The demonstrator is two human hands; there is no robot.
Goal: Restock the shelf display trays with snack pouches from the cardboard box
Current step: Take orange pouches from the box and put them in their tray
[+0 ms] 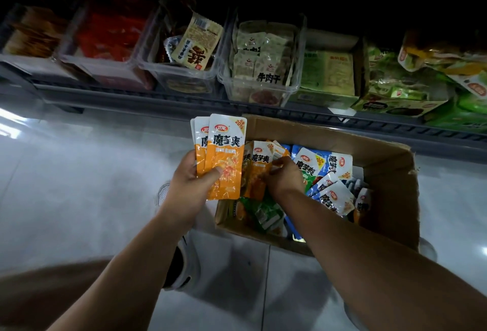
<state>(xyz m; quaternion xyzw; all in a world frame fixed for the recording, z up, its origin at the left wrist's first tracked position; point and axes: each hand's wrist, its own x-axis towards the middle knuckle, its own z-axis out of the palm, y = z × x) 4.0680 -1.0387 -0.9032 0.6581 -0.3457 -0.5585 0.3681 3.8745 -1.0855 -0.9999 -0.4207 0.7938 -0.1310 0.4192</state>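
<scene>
Left hand (193,181): left of the cardboard box (390,167), thumb clamping orange pouches (224,156).
Right hand (287,176): inside the box, fingers pinching another pouch (259,169).
Risk: slick stack could slide from that thumb as it grows.

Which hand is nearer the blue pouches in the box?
Right. The right hand is in the cardboard box, gripping orange pouches beside the blue pouches; the left hand holds an orange stack at the box's left edge.

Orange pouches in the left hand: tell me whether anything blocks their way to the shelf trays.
Nothing visible does. The left hand holds the orange pouches beside the cardboard box, with open space up to the shelf trays.
</scene>
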